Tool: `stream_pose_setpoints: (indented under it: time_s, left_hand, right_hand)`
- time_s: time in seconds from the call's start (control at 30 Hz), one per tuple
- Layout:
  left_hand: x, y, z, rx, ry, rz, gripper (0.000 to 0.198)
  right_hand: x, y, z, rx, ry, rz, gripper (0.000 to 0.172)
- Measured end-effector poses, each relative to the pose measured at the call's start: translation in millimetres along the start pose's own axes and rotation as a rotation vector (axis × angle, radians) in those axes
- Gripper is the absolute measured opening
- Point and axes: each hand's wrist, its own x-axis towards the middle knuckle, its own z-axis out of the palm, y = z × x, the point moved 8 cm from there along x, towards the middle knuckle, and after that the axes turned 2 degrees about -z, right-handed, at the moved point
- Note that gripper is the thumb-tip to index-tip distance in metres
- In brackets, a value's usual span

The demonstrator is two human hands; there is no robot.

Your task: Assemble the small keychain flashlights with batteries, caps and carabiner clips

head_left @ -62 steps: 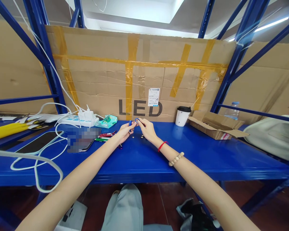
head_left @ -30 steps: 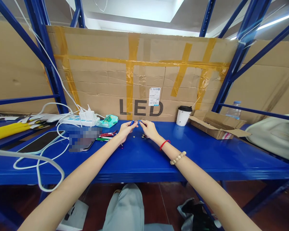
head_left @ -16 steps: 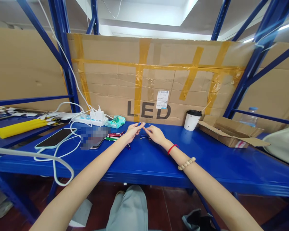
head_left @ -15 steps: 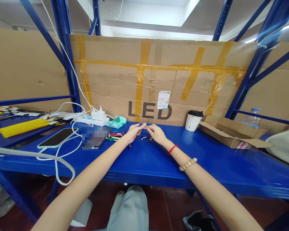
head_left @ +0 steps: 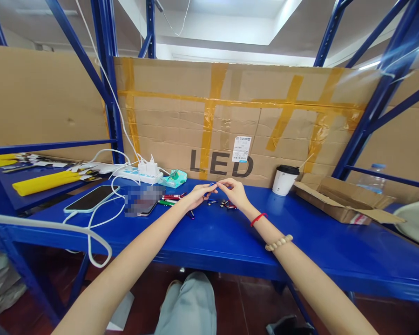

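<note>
My left hand (head_left: 197,196) is closed round a small blue metallic piece (head_left: 212,184), whose end shows at the fingertips. My right hand (head_left: 234,192) pinches at that end, thumb and forefinger pressed together; what lies between them is too small to make out. Both hands meet just above the blue table (head_left: 209,237). Below them lie a small blue piece (head_left: 212,202) and several tiny round metal parts (head_left: 224,204) beside a dark red piece. Red pen-like tubes (head_left: 174,197) and a green one (head_left: 167,203) rest left of my left hand.
To the left are a phone (head_left: 92,199) on a white cable, a blurred-out phone (head_left: 145,202), a power strip (head_left: 145,173) and a tissue pack (head_left: 174,178). A lidded paper cup (head_left: 285,180) and an open cardboard box (head_left: 345,197) stand right. Cardboard (head_left: 167,125) walls the back.
The view has shifted slightly, so the scene sits lower and further right. My right hand has lifted and bent a little at the wrist, uncovering more small parts. Both hands stay together.
</note>
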Motion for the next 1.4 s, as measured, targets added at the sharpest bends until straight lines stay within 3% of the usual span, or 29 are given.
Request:
stream_pose_setpoints:
  time_s: [0.2, 0.53, 0.87, 1.17, 1.4]
  left_hand:
    - [0.5, 0.7, 2.9, 0.047, -0.045, 0.007, 0.046]
    - [-14.9, 4.5, 19.3, 0.336, -0.179, 0.078, 0.037]
    - [-16.6, 22.3, 16.4, 0.671, -0.033, 0.257, 0.023]
    - [-25.8, 27.5, 31.1, 0.893, 0.008, 0.361, 0.022]
    - [-26.3, 28.3, 30.1, 1.01, 0.057, 0.469, 0.023]
  right_hand:
    - [-0.8, 0.1, -11.2, 0.051, 0.1, 0.072, 0.029]
    - [-4.0, 1.8, 2.8, 0.11, -0.105, 0.2, 0.027]
    - [-9.4, 9.0, 1.9, 0.106, -0.212, 0.33, 0.027]
    - [-12.4, 13.7, -4.4, 0.136, -0.303, 0.401, 0.029]
    - [-13.9, 14.5, -2.4, 0.16, -0.287, 0.424, 0.03]
